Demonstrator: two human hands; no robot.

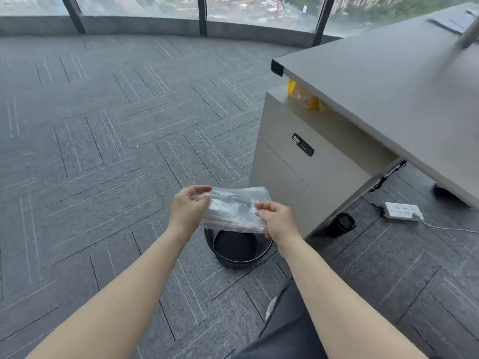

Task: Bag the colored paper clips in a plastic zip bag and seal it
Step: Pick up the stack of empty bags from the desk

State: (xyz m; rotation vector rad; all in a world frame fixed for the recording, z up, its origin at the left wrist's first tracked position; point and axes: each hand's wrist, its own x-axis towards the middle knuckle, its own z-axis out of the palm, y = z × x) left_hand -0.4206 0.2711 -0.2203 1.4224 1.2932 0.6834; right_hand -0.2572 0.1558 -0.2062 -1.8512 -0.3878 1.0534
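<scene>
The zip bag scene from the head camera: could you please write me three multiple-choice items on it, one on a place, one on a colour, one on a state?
1. What lies directly below the zip bag?
A. a black bin
B. a white power strip
C. the cabinet

2. What colour is the line along the bag's zip edge?
A. blue
B. red
C. green

3. How is the bag held?
A. by the left hand alone
B. by the right hand alone
C. by both hands

Key: 1 A, the black bin stands on the carpet under it. 2 B, a red line runs there. 3 C, the left hand and the right hand each pinch an end.
</scene>
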